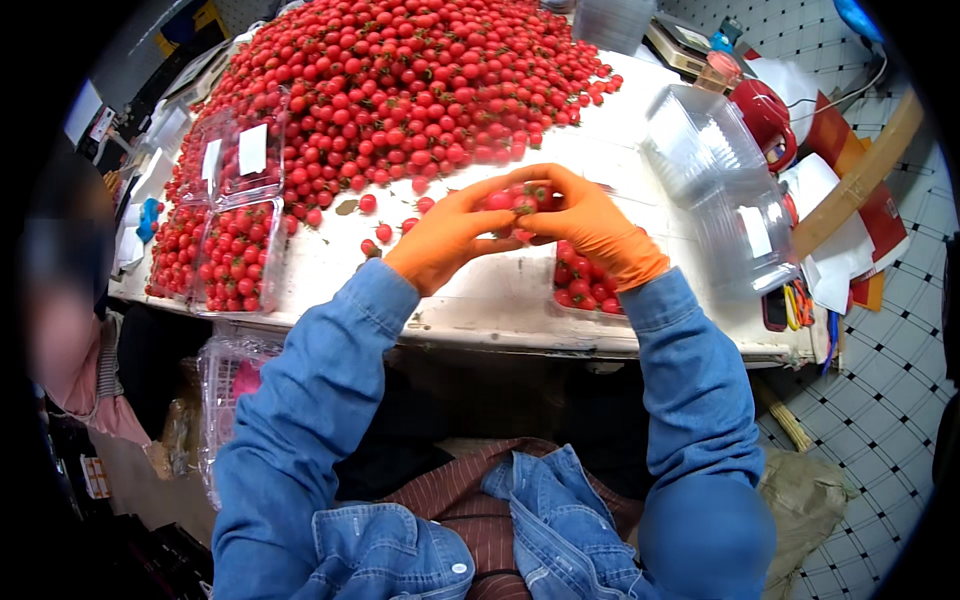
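Cupped together above the table, my left hand [445,235] and my right hand [590,222], both in orange gloves, hold several cherry tomatoes [520,200] between their curled fingers. Beneath my right wrist stands a clear plastic box [562,303] of cherry tomatoes [580,280], partly hidden by that hand. A large heap of red cherry tomatoes [400,90] covers the far side of the table, beyond my hands. A few loose cherry tomatoes [384,233] lie on the white tabletop beside my left hand.
Filled clear clamshell boxes [240,255] with raised lids stand at the left. Stacked clear boxes [715,180] sit at the right, near a red kettle-like object [765,115] and a cardboard strip [860,175]. The table's front edge [480,340] runs before me. Another person [75,310] is at far left.
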A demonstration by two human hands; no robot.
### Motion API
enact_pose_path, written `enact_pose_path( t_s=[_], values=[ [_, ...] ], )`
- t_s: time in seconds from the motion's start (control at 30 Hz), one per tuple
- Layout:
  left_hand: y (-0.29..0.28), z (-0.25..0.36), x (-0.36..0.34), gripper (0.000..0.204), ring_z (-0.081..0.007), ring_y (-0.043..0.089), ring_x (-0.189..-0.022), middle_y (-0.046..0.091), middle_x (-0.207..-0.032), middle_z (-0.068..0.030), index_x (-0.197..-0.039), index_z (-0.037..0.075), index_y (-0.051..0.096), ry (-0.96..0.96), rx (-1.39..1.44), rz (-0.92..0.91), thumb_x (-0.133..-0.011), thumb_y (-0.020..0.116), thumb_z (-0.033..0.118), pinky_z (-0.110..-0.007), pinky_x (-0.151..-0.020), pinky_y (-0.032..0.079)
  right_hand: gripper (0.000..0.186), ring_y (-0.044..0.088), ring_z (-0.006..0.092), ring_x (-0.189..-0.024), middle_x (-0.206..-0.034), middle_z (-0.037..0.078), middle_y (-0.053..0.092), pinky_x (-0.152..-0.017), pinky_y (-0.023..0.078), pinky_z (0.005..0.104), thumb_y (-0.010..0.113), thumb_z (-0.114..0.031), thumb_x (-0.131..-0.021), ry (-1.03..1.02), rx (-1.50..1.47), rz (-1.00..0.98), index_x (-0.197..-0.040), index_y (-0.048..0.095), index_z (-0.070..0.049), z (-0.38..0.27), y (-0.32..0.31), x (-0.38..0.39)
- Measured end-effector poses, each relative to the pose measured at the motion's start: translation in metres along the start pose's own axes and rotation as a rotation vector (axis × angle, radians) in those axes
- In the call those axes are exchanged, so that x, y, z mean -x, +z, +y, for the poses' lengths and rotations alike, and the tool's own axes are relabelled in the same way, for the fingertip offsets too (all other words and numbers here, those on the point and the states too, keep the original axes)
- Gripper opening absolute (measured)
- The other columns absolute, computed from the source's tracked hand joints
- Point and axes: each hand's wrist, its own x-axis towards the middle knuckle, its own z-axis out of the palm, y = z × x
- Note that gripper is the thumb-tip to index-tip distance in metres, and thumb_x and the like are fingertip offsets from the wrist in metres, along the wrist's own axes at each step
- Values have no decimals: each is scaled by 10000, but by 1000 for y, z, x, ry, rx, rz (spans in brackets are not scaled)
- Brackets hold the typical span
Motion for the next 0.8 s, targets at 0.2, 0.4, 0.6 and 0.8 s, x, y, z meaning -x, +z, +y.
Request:
enact_pose_path(
  t_s=[0.2, 0.4, 0.6, 0.8],
  values=[
    [48, -25, -39, 658, -150, 560, -1018, 476, -1197, -80, -1473, 24, 251, -44, 143, -93, -884, 546, 31, -379, -943, 480, 483, 588, 129, -955, -1091, 79, 602, -819, 507, 253, 687, -22, -787, -36, 464, 150, -1247, 543, -30, -10, -61, 34],
    [62, -24, -39, 633, -230, 515, -1158, 351, -1417, -154, -1456, 4, 283, -41, 103, -140, -888, 557, 54, -366, -968, 464, 404, 594, 139, -921, -1032, 90, 637, -788, 495, 262, 641, -160, -868, 123, 643, 298, -1243, 570, -28, -8, -84, 48],
    [-17, -8, -33, 470, -196, 486, -1224, 490, -1357, -78, -1338, 11, 482, 334, -641, 279, -905, 604, 146, -316, -985, 426, 387, 626, 184, -851, -955, 127, 662, -732, 512, 297, 640, -223, -859, -103, 547, 375, -1159, 601, 19, 0, -72, 30],
    [-141, -25, -15, 510, -314, 497, -1214, 525, -1305, -186, -1261, -2, 541, 498, -1134, 585, -839, 671, 252, -374, -1030, 387, 466, 599, 287, -1059, -1173, 147, 608, -893, 483, 370, 648, -293, -840, -315, 705, 246, -1225, 569, -42, 27, -17, -12]
  ],
)
